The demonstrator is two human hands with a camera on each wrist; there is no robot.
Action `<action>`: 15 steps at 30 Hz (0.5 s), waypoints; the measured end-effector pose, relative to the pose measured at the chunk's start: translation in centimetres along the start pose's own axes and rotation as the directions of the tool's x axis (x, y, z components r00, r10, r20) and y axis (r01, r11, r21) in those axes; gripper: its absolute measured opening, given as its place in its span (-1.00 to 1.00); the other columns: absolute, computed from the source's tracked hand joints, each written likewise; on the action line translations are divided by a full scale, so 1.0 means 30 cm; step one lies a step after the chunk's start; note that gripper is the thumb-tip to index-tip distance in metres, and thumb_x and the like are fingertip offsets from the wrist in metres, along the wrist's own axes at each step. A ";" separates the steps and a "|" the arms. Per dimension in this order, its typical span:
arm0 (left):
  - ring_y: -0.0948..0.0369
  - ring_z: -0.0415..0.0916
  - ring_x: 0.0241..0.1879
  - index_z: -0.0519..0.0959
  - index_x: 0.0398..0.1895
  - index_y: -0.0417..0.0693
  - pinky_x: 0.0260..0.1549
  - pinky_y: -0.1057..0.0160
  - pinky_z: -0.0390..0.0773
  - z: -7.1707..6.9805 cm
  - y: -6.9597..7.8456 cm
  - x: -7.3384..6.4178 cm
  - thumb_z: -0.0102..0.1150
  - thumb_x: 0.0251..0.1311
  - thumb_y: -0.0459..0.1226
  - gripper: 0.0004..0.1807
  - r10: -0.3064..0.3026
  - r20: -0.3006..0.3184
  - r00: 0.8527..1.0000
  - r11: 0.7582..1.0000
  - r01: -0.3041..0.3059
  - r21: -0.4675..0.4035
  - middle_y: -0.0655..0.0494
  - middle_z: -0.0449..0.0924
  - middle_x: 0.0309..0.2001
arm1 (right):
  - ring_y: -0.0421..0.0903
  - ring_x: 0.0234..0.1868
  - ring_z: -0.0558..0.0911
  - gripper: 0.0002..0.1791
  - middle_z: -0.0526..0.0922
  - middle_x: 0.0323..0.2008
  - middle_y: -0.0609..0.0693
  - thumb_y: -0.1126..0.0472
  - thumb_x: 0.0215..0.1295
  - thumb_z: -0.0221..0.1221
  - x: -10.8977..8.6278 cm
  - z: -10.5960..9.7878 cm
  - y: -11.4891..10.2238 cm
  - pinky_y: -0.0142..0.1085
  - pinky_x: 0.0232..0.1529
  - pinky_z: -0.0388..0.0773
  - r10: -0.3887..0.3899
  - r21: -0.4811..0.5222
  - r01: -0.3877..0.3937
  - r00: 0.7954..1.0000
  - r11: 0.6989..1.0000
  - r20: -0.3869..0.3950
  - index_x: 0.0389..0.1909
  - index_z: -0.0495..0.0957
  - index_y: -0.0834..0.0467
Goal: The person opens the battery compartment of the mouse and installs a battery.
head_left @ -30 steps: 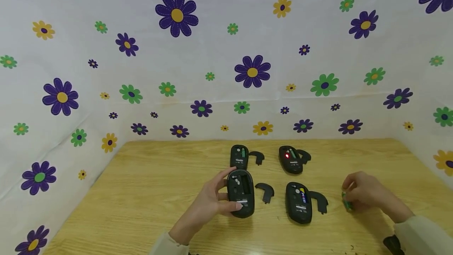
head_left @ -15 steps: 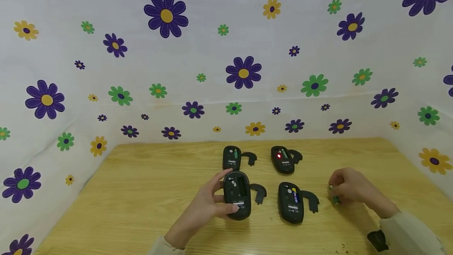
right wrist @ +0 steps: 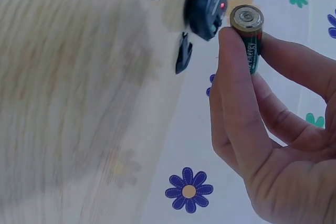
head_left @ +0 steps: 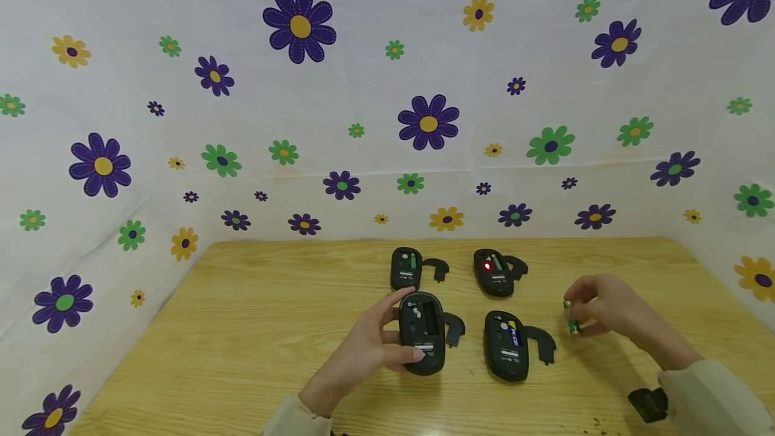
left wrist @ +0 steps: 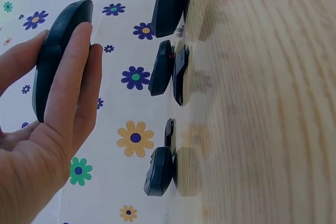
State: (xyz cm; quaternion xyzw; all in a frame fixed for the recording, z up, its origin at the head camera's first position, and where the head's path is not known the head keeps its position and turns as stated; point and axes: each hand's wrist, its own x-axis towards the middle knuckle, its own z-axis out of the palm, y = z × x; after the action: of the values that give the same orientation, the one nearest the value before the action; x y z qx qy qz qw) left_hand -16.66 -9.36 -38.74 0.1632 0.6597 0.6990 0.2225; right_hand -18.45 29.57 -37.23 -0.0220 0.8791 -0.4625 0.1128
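My left hand (head_left: 375,345) grips a black computer mouse (head_left: 422,333), its underside with a bare battery slot turned up toward the head camera. In the left wrist view the fingers wrap that mouse's (left wrist: 60,51) edges, above the table. Over at the right, my right hand (head_left: 611,308) pinches a green battery (head_left: 571,318) between thumb and fingers. Its flat end and part of its lettering show on the battery (right wrist: 250,35) in the right wrist view. Just right of the held mouse lies a loose battery cover (head_left: 455,329).
Bottom-up on the wooden table (head_left: 290,301) lie a back left mouse (head_left: 404,278), a back right mouse (head_left: 493,281) with a red light, and a front right mouse (head_left: 505,348) with a blue-yellow battery. Covers (head_left: 541,344) lie beside them. Flowered cloth (head_left: 363,86) hangs behind.
The right hand has lifted the green battery up off the table and moved slightly left. The left hand, still holding the mouse, has shifted a little to the right.
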 end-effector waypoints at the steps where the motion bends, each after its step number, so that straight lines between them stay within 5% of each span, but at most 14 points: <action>1: -0.09 0.65 -0.02 0.16 0.59 0.00 -0.27 -0.02 0.76 0.001 -0.001 0.001 0.31 0.07 -0.55 -0.02 0.000 0.002 1.000 1.000 0.000 -0.001 -0.24 0.40 0.15 | -0.02 -0.33 0.66 -0.77 0.52 -0.30 0.14 0.46 0.32 0.20 0.000 0.000 -0.004 -0.15 -0.32 0.77 0.000 0.006 0.000 1.000 1.000 -0.002 -0.10 0.47 0.55; 15: -0.08 0.66 -0.05 0.17 0.58 0.01 -0.29 0.01 0.77 0.004 0.001 0.005 0.31 0.06 -0.56 -0.03 -0.009 0.002 1.000 1.000 0.009 0.001 -0.21 0.42 0.12 | -0.05 -0.29 0.65 -0.71 0.53 -0.24 0.17 0.45 0.35 0.20 -0.007 0.035 -0.054 -0.14 -0.27 0.77 -0.050 0.093 0.052 0.999 0.994 -0.020 -0.02 0.45 0.58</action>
State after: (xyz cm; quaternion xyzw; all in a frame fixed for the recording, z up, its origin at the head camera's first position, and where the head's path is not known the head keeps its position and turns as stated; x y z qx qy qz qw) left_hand -16.74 -9.18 -38.71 0.1608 0.6607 0.6975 0.2262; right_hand -18.13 27.81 -36.44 -0.0349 0.8568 -0.5059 0.0940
